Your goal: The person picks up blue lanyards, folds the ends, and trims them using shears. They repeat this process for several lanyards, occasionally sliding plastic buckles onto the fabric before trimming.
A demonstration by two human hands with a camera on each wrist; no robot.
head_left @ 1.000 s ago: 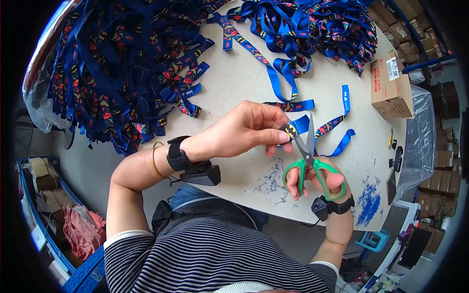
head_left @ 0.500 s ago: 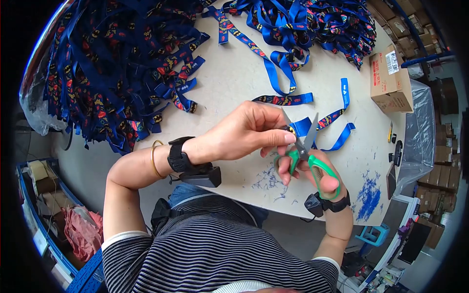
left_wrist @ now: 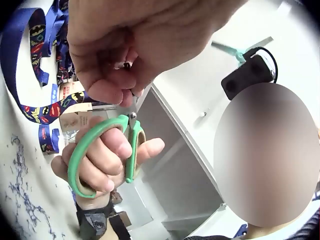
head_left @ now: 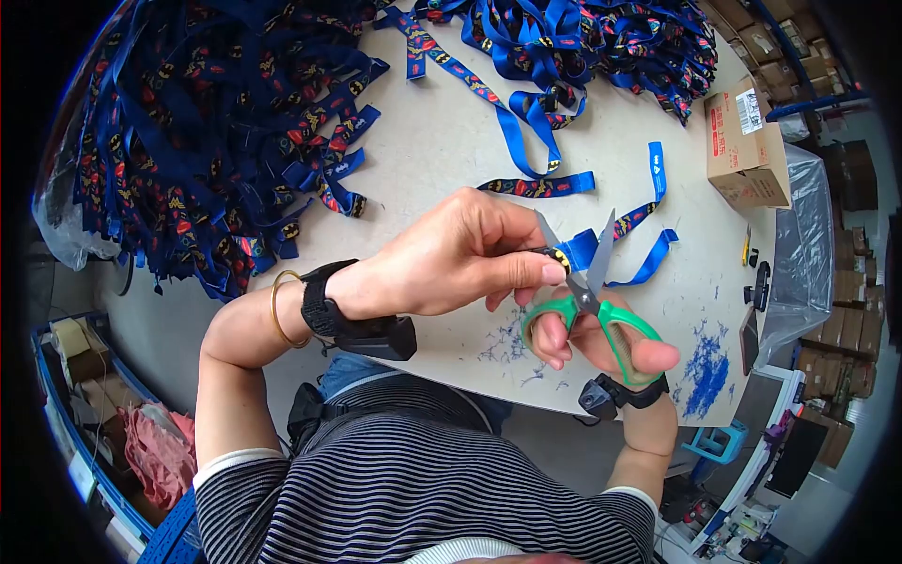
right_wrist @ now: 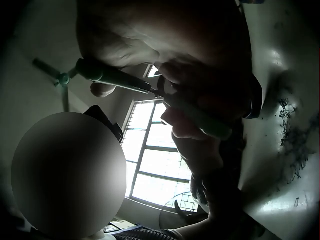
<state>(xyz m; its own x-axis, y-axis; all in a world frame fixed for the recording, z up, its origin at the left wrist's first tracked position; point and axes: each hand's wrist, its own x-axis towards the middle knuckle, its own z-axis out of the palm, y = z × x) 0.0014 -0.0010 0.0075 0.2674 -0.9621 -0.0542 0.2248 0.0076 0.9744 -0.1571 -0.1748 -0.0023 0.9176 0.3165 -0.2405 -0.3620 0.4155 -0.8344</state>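
Between thumb and fingers, my left hand (head_left: 470, 258) pinches a blue strap (head_left: 582, 249) near its end; a yellow-and-black bat logo shows beside the thumb. My right hand (head_left: 596, 346) grips green-handled scissors (head_left: 631, 350), thumb through one loop and fingers through the other. Their blades stand apart, one behind the left fingers and the other across the strap's blue end. In the left wrist view the fingers fill the left loop of the scissors (left_wrist: 80, 160), and the left hand (left_wrist: 145, 45) covers most of the blades. The right wrist view is dark.
A large heap of printed straps (head_left: 216, 141) lies on the left of the white table (head_left: 423, 141), another bundle (head_left: 564, 42) at the back. Blue thread scraps (head_left: 705, 371) litter the front right. A cardboard box (head_left: 747, 146) and a yellow cutter (head_left: 746, 246) are at the right.
The scissor blades have spread wider, with the handle loops further apart. The left hand keeps its pinch on the strap. The head view has shifted slightly.
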